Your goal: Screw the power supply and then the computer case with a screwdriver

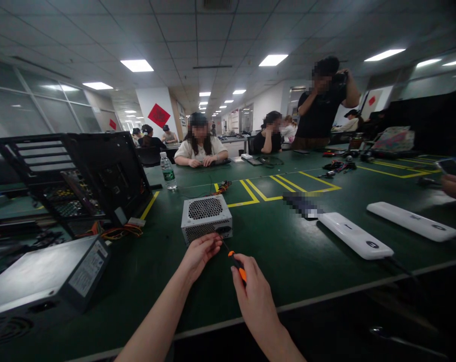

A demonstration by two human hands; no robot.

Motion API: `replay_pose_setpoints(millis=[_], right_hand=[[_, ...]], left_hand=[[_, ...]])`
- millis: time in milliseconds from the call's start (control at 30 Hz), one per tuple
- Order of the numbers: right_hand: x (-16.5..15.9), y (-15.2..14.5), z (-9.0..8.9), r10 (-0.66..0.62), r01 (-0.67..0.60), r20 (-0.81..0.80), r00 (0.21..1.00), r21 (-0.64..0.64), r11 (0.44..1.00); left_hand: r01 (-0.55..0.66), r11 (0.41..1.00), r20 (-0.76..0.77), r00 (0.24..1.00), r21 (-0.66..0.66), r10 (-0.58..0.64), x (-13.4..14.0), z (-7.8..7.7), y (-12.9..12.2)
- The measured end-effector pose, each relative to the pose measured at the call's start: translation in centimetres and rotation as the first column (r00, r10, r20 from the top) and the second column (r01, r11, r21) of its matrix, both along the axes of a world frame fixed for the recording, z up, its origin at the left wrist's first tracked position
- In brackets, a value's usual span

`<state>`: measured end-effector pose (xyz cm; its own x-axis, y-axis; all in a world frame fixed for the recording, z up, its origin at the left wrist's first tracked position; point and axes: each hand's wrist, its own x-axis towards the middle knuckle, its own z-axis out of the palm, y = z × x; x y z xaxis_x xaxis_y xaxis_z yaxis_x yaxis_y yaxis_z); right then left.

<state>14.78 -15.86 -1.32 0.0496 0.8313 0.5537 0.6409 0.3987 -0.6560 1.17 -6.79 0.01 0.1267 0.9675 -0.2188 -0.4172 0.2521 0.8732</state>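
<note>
A grey computer power supply (pixel 207 215) sits on the green table in front of me, its round-holed grille facing up and its socket side towards me. My right hand (pixel 255 286) is wrapped round the orange and black handle of a screwdriver (pixel 238 265). The thin shaft points up and left towards the socket side. At that side my left hand (pixel 203 254) has its fingers pinched together beside the screwdriver's tip. Whatever lies between those fingertips is too small to make out. I cannot tell whether the tip touches the case.
On the left stand an open black computer case (pixel 73 176) and a larger power supply (pixel 43 281). A water bottle (pixel 168 172) is behind. White power banks (pixel 354 235) and a blurred phone-like thing (pixel 301 205) lie right. Another person's hand (pixel 454 186) holds a phone. People sit opposite.
</note>
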Motion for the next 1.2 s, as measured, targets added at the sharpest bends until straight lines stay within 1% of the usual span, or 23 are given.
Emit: replay_pose_setpoints(millis=[133,233,300,333,367,400,467,500,567,633,700,733,833,967,1033,1100,1200], right_hand=[[0.2,0.0,0.2,0.020,-0.023,-0.094,0.995,-0.026,0.999],[0.4,0.0,0.0,0.044,-0.056,-0.195,0.980,-0.059,0.997],[0.4,0.2,-0.2,0.068,-0.107,-0.321,0.945,-0.107,0.988],[0.4,0.2,-0.4,0.078,-0.150,-0.409,0.909,-0.146,0.978],[0.3,0.3,-0.4,0.080,-0.203,-0.509,0.857,-0.190,0.960],[0.3,0.4,-0.4,0.067,-0.263,-0.612,0.788,-0.236,0.936],[0.1,0.5,-0.2,0.001,-0.385,-0.783,0.623,-0.305,0.871],[0.0,0.5,0.0,-0.042,-0.442,-0.841,0.539,-0.325,0.836],[-0.1,0.5,0.6,-0.122,-0.546,-0.913,0.390,-0.336,0.767],[-0.2,0.6,1.2,-0.184,-0.616,-0.945,0.270,-0.317,0.722],[-0.4,0.8,1.6,-0.223,-0.652,-0.957,0.185,-0.289,0.701],[-0.5,0.9,1.7,-0.232,-0.667,-0.960,0.157,-0.277,0.692],[-0.9,1.2,1.6,-0.260,-0.710,-0.960,0.106,-0.257,0.656],[-1.0,1.4,1.6,-0.320,-0.736,-0.946,0.055,-0.255,0.627],[-0.9,1.5,1.8,-0.362,-0.754,-0.931,0.048,-0.272,0.598],[-0.8,1.6,2.1,-0.402,-0.778,-0.914,0.055,-0.291,0.556],[-0.6,1.7,2.4,-0.427,-0.805,-0.902,0.063,-0.299,0.513]], left_hand=[[0.001,1.000,0.002,1.000,-0.004,-0.001,0.0,0.1,0.0],[0.001,1.000,0.006,1.000,-0.004,-0.001,0.0,-0.1,0.1],[0.002,1.000,0.007,1.000,0.002,-0.002,-0.1,-0.2,0.1],[0.004,1.000,0.008,1.000,0.006,-0.004,-0.1,-0.3,0.2],[0.006,1.000,0.008,1.000,0.010,-0.006,-0.1,-0.3,0.2],[0.007,1.000,0.008,1.000,0.013,-0.007,-0.1,-0.3,0.2],[0.008,1.000,0.009,1.000,0.015,-0.009,-0.1,-0.4,0.2],[0.007,1.000,0.011,1.000,0.014,-0.007,-0.1,-0.4,0.2],[0.005,1.000,0.017,1.000,0.013,-0.005,-0.1,-0.4,0.2],[0.007,1.000,0.023,1.000,0.015,-0.007,-0.1,-0.3,0.1],[0.009,1.000,0.024,1.000,0.014,-0.010,-0.1,-0.2,0.0],[0.010,1.000,0.024,1.000,0.010,-0.010,-0.1,-0.2,0.0],[0.003,1.000,0.021,1.000,0.002,-0.003,0.0,0.0,-0.1],[0.005,1.000,0.009,1.000,0.013,-0.005,0.0,-0.1,0.0],[0.009,1.000,0.004,1.000,0.020,-0.009,-0.1,-0.2,0.0],[0.014,1.000,-0.001,1.000,0.025,-0.014,-0.1,-0.3,0.1],[0.014,0.999,-0.005,1.000,0.035,-0.014,-0.1,-0.4,0.1]])
